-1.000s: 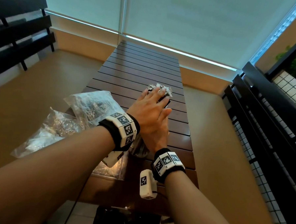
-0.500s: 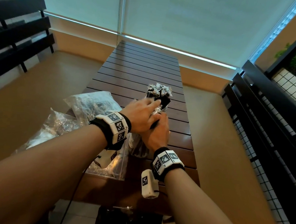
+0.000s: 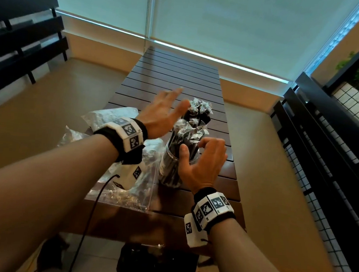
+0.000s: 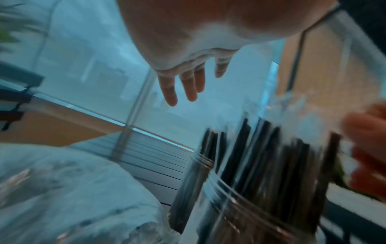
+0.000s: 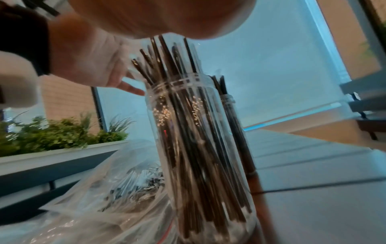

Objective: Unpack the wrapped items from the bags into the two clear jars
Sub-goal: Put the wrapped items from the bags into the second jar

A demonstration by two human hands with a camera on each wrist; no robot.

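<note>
Left hand [image 3: 162, 112] spread, right hand [image 3: 204, 160] loosely curled beside full jar [image 3: 172, 166], bags [image 3: 113, 120] left

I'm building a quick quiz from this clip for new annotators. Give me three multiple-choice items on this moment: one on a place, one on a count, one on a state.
1. Where do the plastic bags lie relative to the near jar?
A. To its left
B. To its right
C. Inside it

2. How many clear jars hold wrapped sticks?
A. One
B. Two
C. Four

3. What is the left hand doing?
A. Pinching a bag
B. Hovering with fingers spread, holding nothing
C. Pressing flat on the table

Answers:
1 A, the head view shows the bags left of the jar.
2 B, the right wrist view shows the far jar behind the near one.
3 B, both the head and left wrist views show straight, empty fingers.
</note>
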